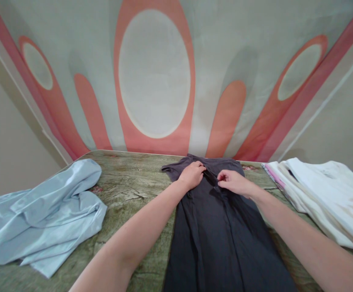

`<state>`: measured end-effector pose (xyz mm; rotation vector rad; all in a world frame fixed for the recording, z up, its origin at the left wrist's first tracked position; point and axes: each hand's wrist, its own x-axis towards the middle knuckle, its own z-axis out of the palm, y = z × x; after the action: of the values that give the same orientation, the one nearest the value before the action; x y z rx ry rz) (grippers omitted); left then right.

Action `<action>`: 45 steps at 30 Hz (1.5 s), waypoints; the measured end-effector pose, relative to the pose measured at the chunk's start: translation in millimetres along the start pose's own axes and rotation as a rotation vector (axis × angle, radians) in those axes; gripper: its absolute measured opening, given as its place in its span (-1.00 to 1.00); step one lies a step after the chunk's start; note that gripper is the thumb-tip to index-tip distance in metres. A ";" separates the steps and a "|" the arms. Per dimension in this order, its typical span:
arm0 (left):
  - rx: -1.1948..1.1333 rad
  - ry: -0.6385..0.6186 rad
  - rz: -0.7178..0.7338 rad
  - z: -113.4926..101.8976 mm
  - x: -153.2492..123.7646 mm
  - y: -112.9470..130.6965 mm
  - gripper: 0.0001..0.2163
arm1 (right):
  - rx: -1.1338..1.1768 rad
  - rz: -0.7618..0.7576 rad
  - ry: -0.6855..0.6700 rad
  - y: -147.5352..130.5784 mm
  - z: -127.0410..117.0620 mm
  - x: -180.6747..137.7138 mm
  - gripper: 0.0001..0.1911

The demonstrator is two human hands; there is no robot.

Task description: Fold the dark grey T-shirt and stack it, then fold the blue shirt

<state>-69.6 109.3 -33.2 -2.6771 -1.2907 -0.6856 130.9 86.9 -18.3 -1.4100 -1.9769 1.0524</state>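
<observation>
A long dark garment, almost black, lies lengthwise on the table and runs off the bottom of the head view. Its greyish upper part, with what looks like a short sleeve, reaches the table's far edge. My left hand is closed on the cloth near the top, fingers bent over a fold. Just to its right, my right hand pinches the same garment between thumb and fingers. A small gap of bunched dark cloth lies between the two hands. The fingertips are partly hidden in the folds.
A crumpled light blue satiny garment lies at the left on the wood-patterned table. At the right edge is a stack of folded white and cream clothes. Beyond the table stands a pale backdrop with red-orange oval shapes.
</observation>
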 end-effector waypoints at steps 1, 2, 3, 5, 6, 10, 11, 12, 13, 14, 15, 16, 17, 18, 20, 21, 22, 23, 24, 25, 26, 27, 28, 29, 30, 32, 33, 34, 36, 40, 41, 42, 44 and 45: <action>0.028 -0.006 0.015 -2.2 0.1 1.8 -0.75 | 0.013 -0.003 -0.011 1.5 0.2 0.7 -0.87; 0.052 -0.013 0.036 -4.5 0.2 3.6 -0.75 | 0.024 -0.007 -0.023 2.9 0.3 1.5 -0.86; 0.072 -0.019 0.059 -6.9 0.4 5.4 -0.76 | 0.031 -0.014 -0.036 4.2 0.3 2.1 -0.84; 0.106 -0.028 0.104 -11.0 0.8 8.6 -0.79 | 0.035 -0.026 -0.055 5.9 0.1 3.1 -0.82; 0.120 -0.032 0.122 -12.6 0.9 10.0 -0.80 | 0.033 -0.031 -0.061 6.2 0.0 3.4 -0.81; 0.167 -0.054 0.144 -14.6 1.3 12.3 -0.85 | 0.054 -0.042 -0.083 4.2 -0.2 3.3 -0.77; 0.176 -0.059 0.139 -14.3 1.4 12.3 -0.85 | 0.076 -0.042 -0.092 3.6 -0.3 3.2 -0.78; 0.184 -0.061 0.132 -14.0 1.4 12.2 -0.86 | 0.100 -0.043 -0.098 3.2 -0.4 3.1 -0.78; 0.192 -0.062 0.126 -13.9 1.4 12.2 -0.86 | 0.125 -0.042 -0.101 3.0 -0.6 3.0 -0.80; 0.198 -0.060 0.121 -14.0 1.2 12.4 -0.85 | 0.145 -0.041 -0.103 3.2 -0.9 3.1 -0.81; 0.203 -0.055 0.119 -14.5 0.9 12.9 -0.85 | 0.159 -0.038 -0.102 3.6 -1.1 3.2 -0.82; 0.207 -0.049 0.121 -15.6 0.4 13.8 -0.85 | 0.166 -0.037 -0.100 4.2 -1.3 3.4 -0.83; 0.210 -0.044 0.126 -17.2 -0.4 15.2 -0.84 | 0.167 -0.037 -0.097 4.9 -1.5 3.6 -0.83; 0.213 -0.039 0.130 -19.2 -1.3 16.9 -0.84 | 0.164 -0.041 -0.094 5.5 -1.6 3.8 -0.83; 0.225 -0.041 0.131 -24.3 -3.7 20.9 -0.85 | 0.152 -0.056 -0.081 6.3 -1.7 4.0 -0.82; 0.231 -0.050 0.128 -26.8 -4.9 23.0 -0.86 | 0.145 -0.062 -0.076 6.3 -1.8 4.0 -0.82; 0.234 -0.063 0.124 -29.1 -6.1 24.9 -0.88 | 0.137 -0.065 -0.071 6.0 -1.9 3.9 -0.81; 0.232 -0.077 0.121 -31.1 -7.0 26.6 -0.88 | 0.129 -0.064 -0.070 5.4 -2.0 3.8 -0.81; 0.222 -0.092 0.123 -32.5 -7.8 28.1 -0.88 | 0.122 -0.063 -0.072 4.8 -2.1 3.6 -0.80; 0.206 -0.105 0.129 -33.4 -8.3 29.3 -0.88 | 0.117 -0.060 -0.074 4.2 -2.2 3.5 -0.80; 0.186 -0.116 0.139 -33.7 -8.5 30.3 -0.87 | 0.113 -0.059 -0.078 3.7 -2.3 3.4 -0.79; 0.163 -0.126 0.153 -33.5 -8.5 31.1 -0.87 | 0.114 -0.058 -0.080 3.5 -2.2 3.5 -0.78; 0.137 -0.132 0.170 -32.8 -8.3 31.7 -0.87 | 0.120 -0.058 -0.081 3.8 -2.0 3.7 -0.77; 0.107 -0.137 0.190 -31.6 -8.0 32.1 -0.87 | 0.130 -0.058 -0.078 4.4 -1.8 4.1 -0.75; 0.076 -0.138 0.210 -29.9 -7.7 32.3 -0.86 | 0.140 -0.059 -0.069 5.4 -1.7 4.6 -0.73; 0.015 -0.136 0.245 -25.8 -7.2 31.8 -0.84 | 0.122 -0.080 -0.037 8.0 -2.3 5.6 -0.69; -0.010 -0.134 0.257 -23.6 -7.1 31.1 -0.83 | 0.072 -0.105 -0.016 9.1 -3.3 5.8 -0.69; -0.030 -0.134 0.264 -21.4 -7.0 30.2 -0.82 | -0.010 -0.140 0.000 9.7 -4.9 5.7 -0.70; -0.057 -0.139 0.266 -18.0 -7.0 28.1 -0.79 | -0.223 -0.218 0.011 8.4 -9.7 3.9 -0.74; -0.093 -0.150 0.247 -16.2 -6.8 25.5 -0.75 | -0.486 -0.358 0.021 -8.9 -20.2 -7.1 -0.66; -0.094 -0.150 0.240 -16.3 -6.7 25.5 -0.74 | -0.508 -0.401 0.030 -15.8 -21.4 -10.8 -0.63; -0.091 -0.151 0.234 -16.5 -6.5 25.6 -0.74 | -0.520 -0.442 0.031 -23.0 -21.4 -14.6 -0.61; -0.078 -0.155 0.221 -16.7 -6.1 26.0 -0.77 | -0.524 -0.491 0.009 -35.6 -18.1 -21.0 -0.64; -0.073 -0.159 0.215 -16.7 -5.9 26.3 -0.79 | -0.524 -0.494 -0.012 -40.1 -15.0 -23.3 -0.68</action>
<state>-58.8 83.7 -17.9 -2.9239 -1.0032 -0.5119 127.9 62.9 24.0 -1.0391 -2.5433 0.3343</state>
